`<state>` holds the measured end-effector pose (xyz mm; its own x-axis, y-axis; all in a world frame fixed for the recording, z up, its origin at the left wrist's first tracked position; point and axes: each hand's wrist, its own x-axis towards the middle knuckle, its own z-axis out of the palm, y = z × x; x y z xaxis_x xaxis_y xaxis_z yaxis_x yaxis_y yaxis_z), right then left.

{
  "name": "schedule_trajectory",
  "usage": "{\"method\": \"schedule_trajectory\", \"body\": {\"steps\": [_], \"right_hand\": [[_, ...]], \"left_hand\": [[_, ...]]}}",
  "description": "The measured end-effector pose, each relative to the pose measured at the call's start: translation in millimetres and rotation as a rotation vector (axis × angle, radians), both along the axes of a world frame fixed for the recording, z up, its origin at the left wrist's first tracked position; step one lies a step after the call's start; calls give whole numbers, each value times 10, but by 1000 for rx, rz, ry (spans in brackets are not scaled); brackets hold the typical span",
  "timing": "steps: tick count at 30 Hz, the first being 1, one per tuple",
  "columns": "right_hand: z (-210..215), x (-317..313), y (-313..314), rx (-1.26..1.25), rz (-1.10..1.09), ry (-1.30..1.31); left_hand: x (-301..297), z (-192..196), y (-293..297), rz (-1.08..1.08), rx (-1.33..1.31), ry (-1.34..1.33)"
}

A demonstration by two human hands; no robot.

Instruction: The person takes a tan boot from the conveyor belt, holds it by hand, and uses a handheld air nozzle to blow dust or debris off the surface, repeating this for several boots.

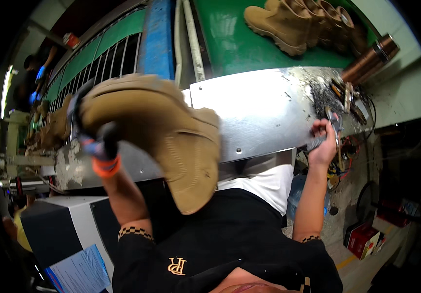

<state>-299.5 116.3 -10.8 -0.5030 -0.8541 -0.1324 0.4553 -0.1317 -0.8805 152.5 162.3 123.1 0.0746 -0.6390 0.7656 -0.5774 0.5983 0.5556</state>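
Note:
My gloved left hand grips a tan suede boot and holds it up in front of my chest, above the near edge of a shiny metal work plate. At the plate's right edge my bare right hand is shut on a small wire brush tool. Dark dust and scraps lie on the plate just beyond that hand.
Several more tan boots stand on a green conveyor belt behind the plate. A copper-coloured cylinder lies at the right. A grey machine with a paper sheet sits at lower left. Another person with blue gloves works far left.

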Motion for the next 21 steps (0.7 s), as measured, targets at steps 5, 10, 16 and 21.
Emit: {"method": "schedule_trajectory", "body": {"steps": [5, 10, 16, 21], "right_hand": [[206, 387, 586, -88, 421, 26], [806, 910, 656, -301, 727, 85], [1470, 1212, 213, -521, 840, 412], [1516, 1437, -86, -427, 873, 366]], "left_hand": [[-599, 184, -446, -374, 204, 117], [-793, 239, -546, -304, 202, 139], [-861, 273, -663, -460, 264, 133], [-698, 265, -827, -373, 370, 118]]}}
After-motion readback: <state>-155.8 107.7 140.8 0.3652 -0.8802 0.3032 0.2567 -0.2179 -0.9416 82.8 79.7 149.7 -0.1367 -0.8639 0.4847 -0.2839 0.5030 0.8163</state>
